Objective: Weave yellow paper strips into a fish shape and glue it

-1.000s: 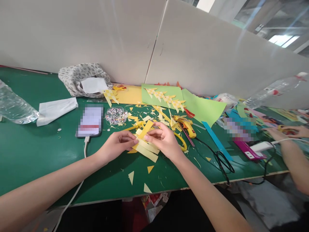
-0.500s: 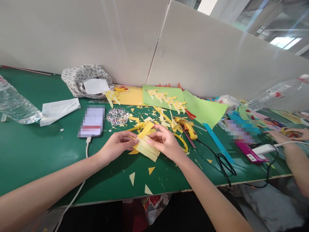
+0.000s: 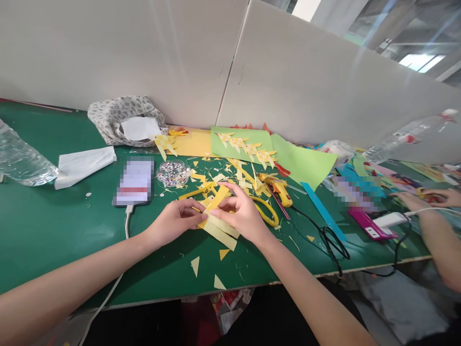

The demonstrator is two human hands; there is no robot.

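Crossed yellow paper strips [image 3: 220, 231], pale ones and a darker one, are held over the green table between both hands. My left hand [image 3: 182, 217] pinches their left edge with thumb and fingers. My right hand [image 3: 242, 211] grips the strips from the right, its thumb on top near the darker strip and its index finger reaching past that strip's upper end. Yellow-handled scissors [image 3: 270, 211] lie just right of my right hand. Behind the hands is a pile of yellow paper scraps [image 3: 245, 180].
A phone [image 3: 134, 180] with a cable and a round bead case [image 3: 173, 174] lie left. A yellow glue gun [image 3: 279, 188], blue strip [image 3: 324, 211] and power strip [image 3: 372, 226] are right. Woven paper fish [image 3: 247, 145] lie behind. Another person's hand [image 3: 414, 204] is at far right.
The view has shifted slightly. My right index finger has lifted and extended over the top of the darker strip. Both hands still hold the strips.
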